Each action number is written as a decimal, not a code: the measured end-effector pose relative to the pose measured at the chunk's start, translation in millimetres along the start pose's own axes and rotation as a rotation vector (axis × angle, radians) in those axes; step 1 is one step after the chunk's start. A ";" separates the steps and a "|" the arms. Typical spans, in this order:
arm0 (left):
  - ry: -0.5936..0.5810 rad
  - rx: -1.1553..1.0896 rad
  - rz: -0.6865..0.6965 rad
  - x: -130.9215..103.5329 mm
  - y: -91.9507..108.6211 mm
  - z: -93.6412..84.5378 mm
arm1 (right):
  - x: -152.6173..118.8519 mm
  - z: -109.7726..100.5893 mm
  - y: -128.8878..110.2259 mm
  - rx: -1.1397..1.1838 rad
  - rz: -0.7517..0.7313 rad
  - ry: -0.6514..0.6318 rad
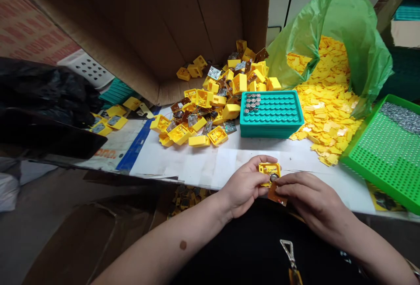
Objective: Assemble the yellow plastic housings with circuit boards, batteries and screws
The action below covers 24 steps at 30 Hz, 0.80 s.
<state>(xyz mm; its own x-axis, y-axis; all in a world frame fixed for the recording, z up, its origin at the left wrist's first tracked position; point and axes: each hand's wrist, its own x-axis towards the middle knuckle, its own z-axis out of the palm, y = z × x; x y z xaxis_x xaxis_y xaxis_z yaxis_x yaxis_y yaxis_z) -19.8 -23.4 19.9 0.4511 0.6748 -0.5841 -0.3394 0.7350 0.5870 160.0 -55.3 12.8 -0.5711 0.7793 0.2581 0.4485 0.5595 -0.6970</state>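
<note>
Near the table's front edge, my left hand (247, 184) grips a small open yellow plastic case (264, 167), its inside facing up. Thin wires and a round metallic part (273, 177) show inside the case. My right hand (310, 193) is closed at the case's right side, its fingers on a brown circuit board (275, 195) that hangs below the case. The right fingertips partly cover the board and the case's edge. Just beyond my hands stands a teal tray (278, 129) with several button cells (252, 102) in its left pockets.
A heap of yellow cases with boards and wires (205, 99) lies left of the tray, before a large cardboard box (197, 13). Flat yellow pieces (337, 118) spill from a green plastic bag (364, 26). At right, a green perforated tray (383, 153) holds small metal parts (402, 116).
</note>
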 end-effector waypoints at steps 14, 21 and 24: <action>-0.101 0.027 0.022 0.9 -7.5 -6.1 | 6.8 9.7 -5.9 -0.174 0.128 0.124; -0.152 0.048 0.063 1.5 -10.7 -8.0 | 6.9 12.4 -7.3 -0.294 0.114 0.016; -0.143 0.090 0.081 1.7 -11.6 -8.1 | 9.5 13.5 -7.3 -0.318 0.108 -0.049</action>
<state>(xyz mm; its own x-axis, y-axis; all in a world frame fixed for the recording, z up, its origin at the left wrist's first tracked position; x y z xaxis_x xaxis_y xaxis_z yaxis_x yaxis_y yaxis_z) -21.7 -30.2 7.6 0.5406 0.7101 -0.4511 -0.3068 0.6657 0.6803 142.1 -55.9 11.3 -0.5373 0.8288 0.1561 0.6961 0.5403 -0.4728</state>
